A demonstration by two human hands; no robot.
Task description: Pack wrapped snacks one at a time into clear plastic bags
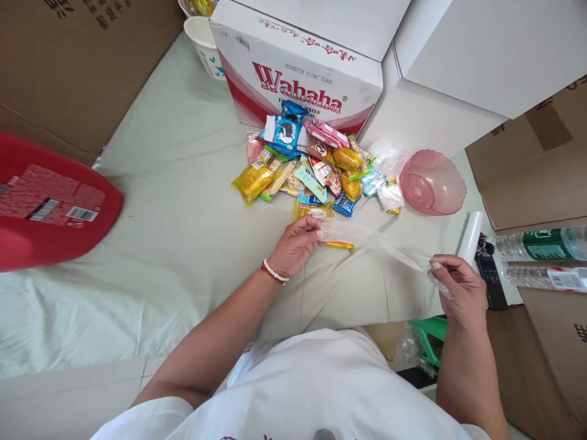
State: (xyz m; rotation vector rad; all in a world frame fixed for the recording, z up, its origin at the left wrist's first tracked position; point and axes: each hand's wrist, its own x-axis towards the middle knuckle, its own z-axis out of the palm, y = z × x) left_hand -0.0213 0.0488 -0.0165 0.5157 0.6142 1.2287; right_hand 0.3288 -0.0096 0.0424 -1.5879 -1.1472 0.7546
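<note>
A thin clear plastic bag (367, 237) is stretched in a narrow strip between my two hands, above the cloth-covered table. My left hand (299, 244), with a bead bracelet (275, 272) at the wrist, pinches one end of it. The other end is pinched by my right hand (461, 287), lower and to the right. Just beyond my left hand lies a heap of wrapped snacks (316, 165) in yellow, blue and pink packets. Past the bag, at the right, stands a pink clear bowl (433, 183).
Behind the snacks stands a Wahaha carton (298, 67), with a paper cup (206, 46) at its left. A red container (55, 205) is at the far left. Right of the bowl are a white roll (470, 235) and plastic bottles (545, 244). A green stool (428, 336) shows below the table edge.
</note>
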